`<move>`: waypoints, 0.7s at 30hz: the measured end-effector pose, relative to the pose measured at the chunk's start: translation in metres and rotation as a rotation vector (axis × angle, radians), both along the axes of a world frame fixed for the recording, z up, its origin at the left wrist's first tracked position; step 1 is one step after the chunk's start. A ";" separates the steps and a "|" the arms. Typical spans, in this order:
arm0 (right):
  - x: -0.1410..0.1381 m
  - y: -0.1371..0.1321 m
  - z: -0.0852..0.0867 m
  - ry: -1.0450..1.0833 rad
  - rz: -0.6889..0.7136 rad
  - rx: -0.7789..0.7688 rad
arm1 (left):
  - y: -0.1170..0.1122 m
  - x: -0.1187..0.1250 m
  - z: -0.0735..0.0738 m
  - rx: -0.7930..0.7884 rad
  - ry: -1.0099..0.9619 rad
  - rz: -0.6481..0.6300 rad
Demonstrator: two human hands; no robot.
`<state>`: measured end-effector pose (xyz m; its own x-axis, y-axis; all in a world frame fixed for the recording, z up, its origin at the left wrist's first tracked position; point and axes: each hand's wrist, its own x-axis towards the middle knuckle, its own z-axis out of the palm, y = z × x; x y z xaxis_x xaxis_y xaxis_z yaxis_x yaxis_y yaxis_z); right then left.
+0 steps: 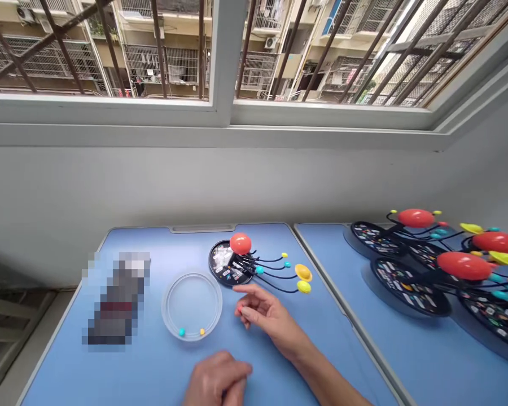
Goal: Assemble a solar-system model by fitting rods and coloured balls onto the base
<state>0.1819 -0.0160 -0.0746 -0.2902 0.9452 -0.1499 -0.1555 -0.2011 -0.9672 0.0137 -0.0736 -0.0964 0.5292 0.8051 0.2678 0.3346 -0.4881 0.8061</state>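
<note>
The right hand [271,318] lies at the centre of the frame, its grip narrow, with a small red bead [239,309] pinched at the fingertips. The left hand [218,379] sits at bottom centre, curled; its fingers hide whether it holds anything, so its grip cannot be told.

Just above the right hand, a solar-system model [254,265] stands on the blue surface [152,372]. Its black round base [224,276] carries a large red sphere [240,243], and thin black wires curve rightward to teal and yellow balls. Left of the right hand lies a clear round dish [192,306], with a teal bead [182,332] and a yellow bead [202,332] at its lower edge. A pixelated object [116,299] at left cannot be made out.

At right, several similar models [436,270] crowd a second blue surface [322,248]. A barred window [110,56] fills the top of the frame.
</note>
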 end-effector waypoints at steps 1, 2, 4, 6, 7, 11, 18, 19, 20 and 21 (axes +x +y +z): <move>0.001 0.000 0.001 -0.006 -0.022 0.019 | 0.003 0.005 0.010 -0.045 -0.038 0.126; 0.002 0.000 0.003 -0.008 -0.043 0.034 | 0.008 0.011 0.020 -0.113 -0.079 0.249; 0.005 0.001 0.007 0.000 -0.078 0.057 | 0.022 0.025 0.042 -0.300 -0.156 0.414; 0.008 0.001 0.012 0.016 -0.115 0.074 | 0.041 0.042 0.060 -0.482 -0.244 0.470; 0.008 0.001 0.014 0.024 -0.134 0.080 | 0.051 0.049 0.065 -0.547 -0.298 0.472; 0.011 0.003 0.018 0.023 -0.245 0.105 | 0.082 0.071 0.068 -0.628 -0.409 0.439; 0.019 0.013 0.021 0.049 -0.405 0.057 | 0.094 0.065 0.049 -0.490 -0.422 0.420; 0.020 0.014 0.022 0.072 -0.409 0.035 | 0.093 0.063 0.048 -0.484 -0.429 0.419; 0.020 0.014 0.025 0.101 -0.406 0.014 | 0.093 0.062 0.048 -0.471 -0.427 0.421; 0.020 0.014 0.027 0.136 -0.393 -0.006 | 0.092 0.061 0.049 -0.452 -0.418 0.428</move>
